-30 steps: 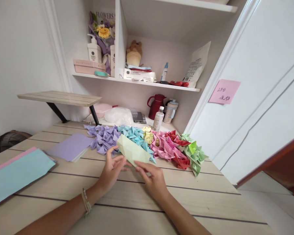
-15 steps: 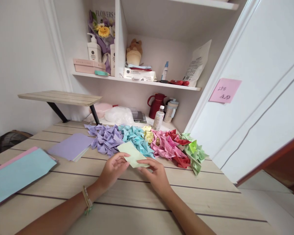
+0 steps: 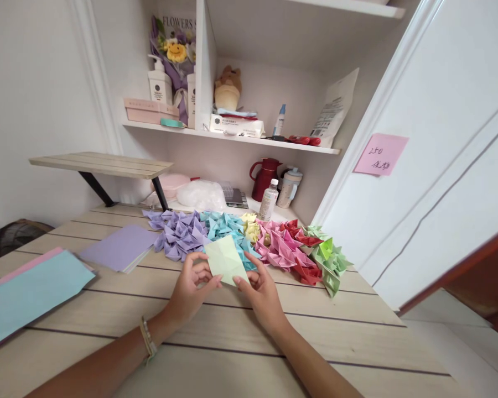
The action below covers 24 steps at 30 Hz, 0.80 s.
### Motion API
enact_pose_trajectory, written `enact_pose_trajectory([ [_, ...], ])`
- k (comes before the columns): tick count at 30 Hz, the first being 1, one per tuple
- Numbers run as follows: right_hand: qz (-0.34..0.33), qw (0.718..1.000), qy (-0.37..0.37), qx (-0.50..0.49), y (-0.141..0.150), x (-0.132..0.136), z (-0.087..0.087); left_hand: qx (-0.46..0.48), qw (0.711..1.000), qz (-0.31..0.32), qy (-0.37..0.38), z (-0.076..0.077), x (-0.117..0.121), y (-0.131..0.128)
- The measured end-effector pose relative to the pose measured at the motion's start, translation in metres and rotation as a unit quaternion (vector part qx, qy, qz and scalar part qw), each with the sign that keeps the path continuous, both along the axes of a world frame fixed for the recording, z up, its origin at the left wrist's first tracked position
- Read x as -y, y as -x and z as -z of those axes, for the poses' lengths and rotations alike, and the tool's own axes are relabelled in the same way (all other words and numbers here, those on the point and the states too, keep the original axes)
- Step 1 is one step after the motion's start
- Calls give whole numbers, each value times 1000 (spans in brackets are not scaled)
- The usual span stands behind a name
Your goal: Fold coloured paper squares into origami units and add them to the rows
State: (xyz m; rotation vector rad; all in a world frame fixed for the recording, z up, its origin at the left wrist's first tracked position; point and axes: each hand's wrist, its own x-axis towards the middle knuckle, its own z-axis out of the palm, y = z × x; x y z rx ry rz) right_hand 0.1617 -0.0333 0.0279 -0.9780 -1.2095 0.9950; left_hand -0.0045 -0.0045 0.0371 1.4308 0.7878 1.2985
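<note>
Since half a second ago the pale green paper [image 3: 226, 260] is tilted up more steeply, at the centre of the frame above the counter [image 3: 240, 331]. Both hands pinch it: left hand [image 3: 191, 290] at its left edge, right hand [image 3: 260, 293] at its lower right corner. Just behind lie folded purple pieces [image 3: 176, 235], blue pieces [image 3: 226, 226] and pink pieces [image 3: 278, 246].

"FLOWERS" on bouquet wrap [image 3: 177, 25], "250" on pink sticky note [image 3: 380, 154]

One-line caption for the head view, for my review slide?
Left hand and right hand hold a pale green folded paper above a wooden table, before a row of coloured folded paper pieces.
</note>
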Motion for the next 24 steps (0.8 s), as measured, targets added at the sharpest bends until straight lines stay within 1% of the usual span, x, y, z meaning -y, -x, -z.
enact_pose_trajectory([
  [2,-30,1000,2,5,0,-1,0,34,999,8,18,-1,0,-1],
  [4,-37,999,-4,16,-1,-1,1,21,999,27,39,-1,-2,0],
  [7,11,995,-36,87,-4,-2,0,-45,992,92,71,1,-2,1],
  [9,38,985,-58,157,-7,-2,-1,-58,988,120,76,2,0,1],
  [10,34,980,-59,185,-9,-1,-3,-53,988,122,73,2,1,1],
  [11,18,978,-53,199,-10,1,-5,-48,990,117,66,1,2,1],
  [13,-36,981,-31,187,-13,4,-10,-51,993,95,43,0,3,3],
  [15,-79,985,-21,150,-14,8,-17,-73,996,50,2,-2,2,5],
  [16,-84,987,-27,133,-15,10,-19,-90,995,22,-27,-3,1,7],
  [18,-75,989,-46,120,-16,11,-23,-123,988,-29,-88,-3,-1,10],
  [20,-54,988,-58,134,-16,10,-23,-138,981,-52,-124,-3,-2,11],
  [22,-31,985,-61,160,-17,8,-20,-124,984,-45,-120,-1,-1,9],
  [24,-7,983,-64,170,-18,5,-16,-98,991,-19,-93,1,0,7],
])
